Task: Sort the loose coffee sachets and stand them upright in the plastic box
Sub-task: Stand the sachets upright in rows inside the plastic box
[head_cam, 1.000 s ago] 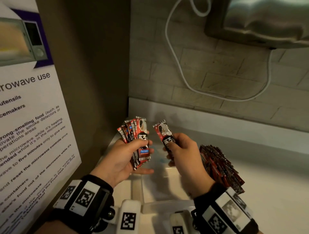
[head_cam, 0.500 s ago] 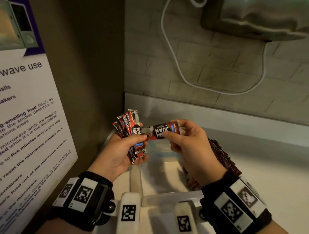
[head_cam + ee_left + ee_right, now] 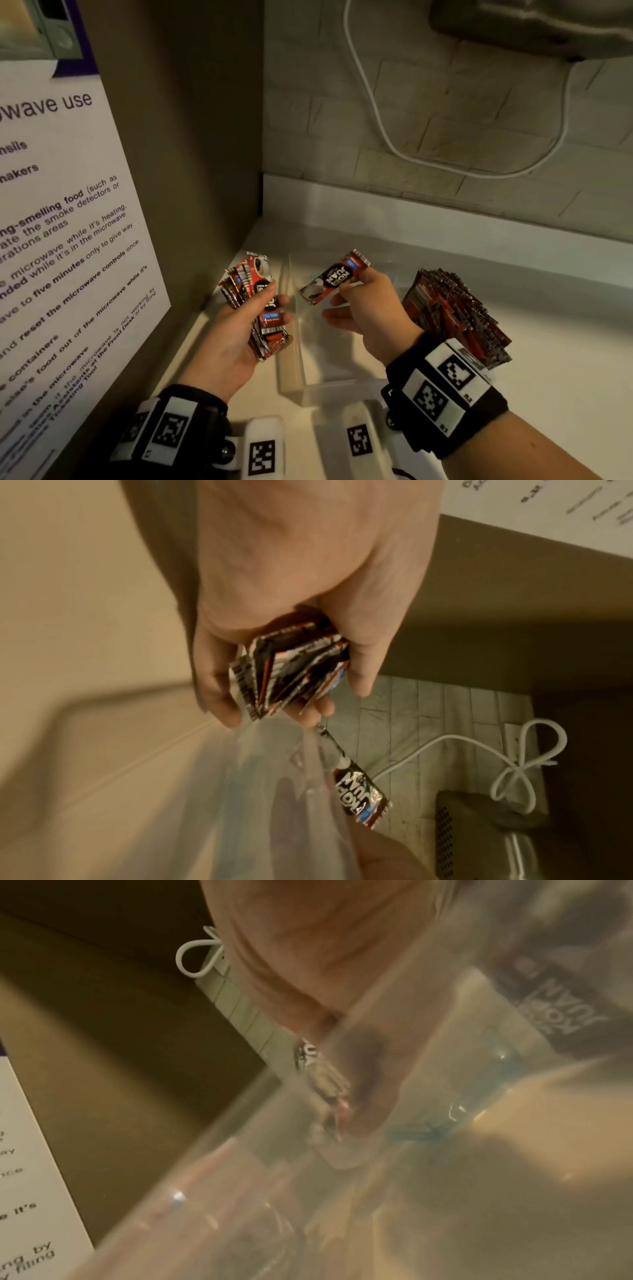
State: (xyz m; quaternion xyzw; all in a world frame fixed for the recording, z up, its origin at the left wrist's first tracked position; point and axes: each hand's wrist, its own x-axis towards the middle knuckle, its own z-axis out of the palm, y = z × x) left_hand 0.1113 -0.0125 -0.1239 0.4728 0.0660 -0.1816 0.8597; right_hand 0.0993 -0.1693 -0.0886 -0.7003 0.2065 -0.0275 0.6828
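Observation:
My left hand [image 3: 253, 318] grips a fanned bundle of red and black coffee sachets [image 3: 255, 294], seen end-on as the bundle [image 3: 291, 669] in the left wrist view. My right hand [image 3: 359, 301] pinches a single sachet [image 3: 334, 277] by its upper right end; it slants down to the left over the clear plastic box [image 3: 308, 387]. The same sachet [image 3: 359, 791] shows in the left wrist view. A loose pile of sachets [image 3: 452, 311] lies on the counter right of the box. The right wrist view looks through the box wall [image 3: 377, 1150], blurred.
A brown side wall with a printed microwave notice [image 3: 58, 246] closes the left. A white cable [image 3: 394, 144] hangs on the tiled back wall under a grey appliance [image 3: 534, 24]. The white counter [image 3: 565, 359] extends to the right.
The single sachet went from upright to lying across toward the bundle, then drew back right and tilted; my right hand now holds it by its far end. The left hand kept its bundle.

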